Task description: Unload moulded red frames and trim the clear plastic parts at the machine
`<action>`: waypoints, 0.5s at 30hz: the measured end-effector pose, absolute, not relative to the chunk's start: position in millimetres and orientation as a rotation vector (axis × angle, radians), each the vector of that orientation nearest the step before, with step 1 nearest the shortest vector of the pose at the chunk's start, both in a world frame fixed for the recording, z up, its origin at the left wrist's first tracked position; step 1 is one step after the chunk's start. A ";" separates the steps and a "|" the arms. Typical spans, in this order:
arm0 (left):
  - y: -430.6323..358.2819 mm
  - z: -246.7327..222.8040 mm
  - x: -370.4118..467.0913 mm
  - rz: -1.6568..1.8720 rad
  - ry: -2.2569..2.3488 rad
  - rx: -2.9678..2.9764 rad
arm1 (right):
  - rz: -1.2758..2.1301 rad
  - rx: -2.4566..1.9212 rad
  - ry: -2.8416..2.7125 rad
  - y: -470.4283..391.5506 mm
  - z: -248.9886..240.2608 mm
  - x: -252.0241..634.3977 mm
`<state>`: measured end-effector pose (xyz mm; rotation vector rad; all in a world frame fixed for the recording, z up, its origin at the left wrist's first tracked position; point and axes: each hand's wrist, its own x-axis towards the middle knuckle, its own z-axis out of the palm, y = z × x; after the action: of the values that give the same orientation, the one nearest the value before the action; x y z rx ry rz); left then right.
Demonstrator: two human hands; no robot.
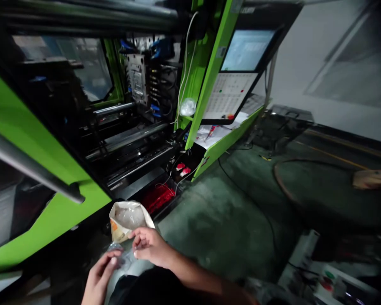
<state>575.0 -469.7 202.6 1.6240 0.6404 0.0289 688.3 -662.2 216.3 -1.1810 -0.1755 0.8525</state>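
My left hand point(100, 275) is low in the view, its thumb and fingers pinching a clear plastic piece point(125, 258). The piece is see-through and blurred, so its exact shape does not show. Just right of it is my right hand point(150, 246), fingers curled in and thumb close to the piece's right side. Whether those fingers grip the same piece or some small bit is hidden. Beyond both hands stands an open whitish sack point(117, 235) with an orange mark. Clear plastic pieces point(130, 217) lie inside it.
A green moulding machine point(66, 169) with a metal mould point(138, 78) stands ahead and left. To its right are a control panel point(228, 91) and a shelf with papers point(217, 133). A red tray point(160, 197) lies below. Cables and a hose point(284, 186) cross the floor.
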 end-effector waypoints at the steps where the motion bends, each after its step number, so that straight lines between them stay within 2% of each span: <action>1: -482.4 204.1 597.2 -0.039 0.567 1.654 | 0.825 -1.200 -0.177 -676.2 216.7 706.0; 11: -569.4 183.7 798.4 -0.260 0.099 1.507 | 0.426 -1.358 0.122 -773.1 160.5 835.2; 15: -580.9 183.4 863.9 -0.310 0.005 1.548 | 0.330 -1.385 0.154 -797.2 181.2 876.1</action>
<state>863.9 -580.9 183.4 1.5477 0.0051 -0.3099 876.1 -797.2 181.2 -1.3846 0.1540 0.3301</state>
